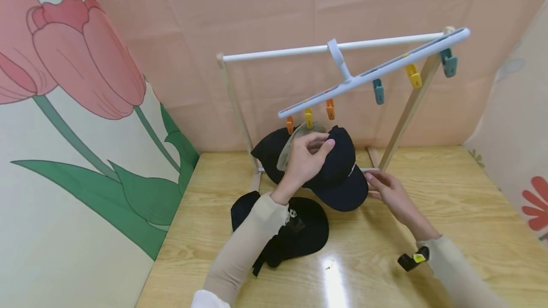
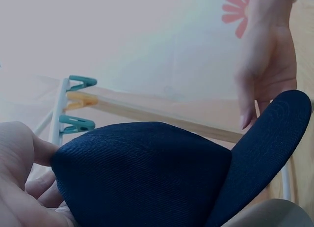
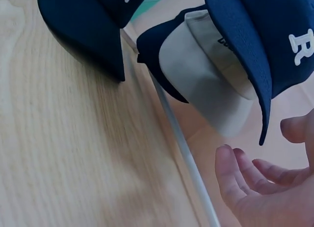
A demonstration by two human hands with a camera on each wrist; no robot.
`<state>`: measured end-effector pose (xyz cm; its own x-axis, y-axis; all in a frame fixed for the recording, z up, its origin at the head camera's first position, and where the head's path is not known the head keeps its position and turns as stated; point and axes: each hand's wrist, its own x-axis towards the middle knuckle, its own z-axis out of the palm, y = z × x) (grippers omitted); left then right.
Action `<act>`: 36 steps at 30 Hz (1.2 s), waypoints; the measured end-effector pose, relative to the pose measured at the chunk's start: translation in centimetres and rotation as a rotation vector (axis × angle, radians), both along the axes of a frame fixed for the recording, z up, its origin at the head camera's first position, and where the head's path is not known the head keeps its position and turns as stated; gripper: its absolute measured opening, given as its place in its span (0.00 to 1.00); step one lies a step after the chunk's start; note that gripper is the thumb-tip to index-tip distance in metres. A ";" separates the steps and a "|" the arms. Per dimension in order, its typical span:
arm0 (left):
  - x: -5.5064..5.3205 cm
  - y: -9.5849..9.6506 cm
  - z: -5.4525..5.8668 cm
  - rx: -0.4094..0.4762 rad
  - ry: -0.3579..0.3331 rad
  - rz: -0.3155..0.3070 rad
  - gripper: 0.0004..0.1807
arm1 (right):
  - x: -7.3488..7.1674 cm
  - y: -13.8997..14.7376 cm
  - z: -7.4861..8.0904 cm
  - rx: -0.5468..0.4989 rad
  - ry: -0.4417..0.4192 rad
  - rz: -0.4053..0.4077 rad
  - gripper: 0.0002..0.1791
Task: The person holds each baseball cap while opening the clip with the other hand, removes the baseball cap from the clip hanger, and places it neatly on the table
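A navy baseball cap [image 1: 338,165] with a white letter R on its front [image 3: 301,46] is held up by my left hand [image 1: 306,158], whose thumb and fingers pinch its back edge. In the left wrist view its crown [image 2: 142,173] fills the lower middle. My right hand [image 1: 387,191] is beside the brim [image 1: 342,191], fingers loosely bent and holding nothing; a small gap shows from the brim in the right wrist view. Behind, a beige cap [image 3: 206,84] and another dark cap [image 1: 269,149] hang below the left end of a pale blue clip hanger [image 1: 364,77].
The hanger tilts down leftward, hooked on the white rod [image 1: 282,52] of a wooden-legged rack [image 1: 411,108]. Teal clips [image 1: 378,91], a yellow clip [image 1: 413,76] and an orange clip [image 1: 330,109] dangle from it. More dark caps [image 1: 308,227] lie on the wooden table [image 1: 449,194] under my left forearm.
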<state>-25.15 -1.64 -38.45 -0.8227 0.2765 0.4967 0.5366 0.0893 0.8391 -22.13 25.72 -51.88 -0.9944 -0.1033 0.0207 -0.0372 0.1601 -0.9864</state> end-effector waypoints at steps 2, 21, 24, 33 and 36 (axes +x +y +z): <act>-0.1 0.0 0.0 0.003 0.002 -0.004 0.14 | 0.1 -0.1 -0.1 -0.040 -0.013 0.009 0.36; 0.0 0.3 -0.4 0.010 0.003 0.012 0.13 | 1.9 -0.9 -0.4 -0.142 -0.083 0.016 0.37; 0.0 0.4 -0.4 0.008 0.005 0.016 0.13 | 2.2 -1.1 -0.2 -0.163 -0.104 0.020 0.36; 0.1 0.4 -0.5 0.013 0.009 0.011 0.13 | 2.9 -1.5 0.2 -0.180 -0.133 0.032 0.35; 0.2 0.4 -0.5 0.013 -0.001 0.002 0.14 | 3.0 -1.4 0.3 -0.201 -0.131 0.023 0.31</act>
<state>-25.00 -1.27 -38.94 -0.8236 0.2684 0.4996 0.5359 0.0797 0.8405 -19.14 24.33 -51.54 -0.9874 -0.1325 -0.0860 0.0920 -0.0396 -0.9950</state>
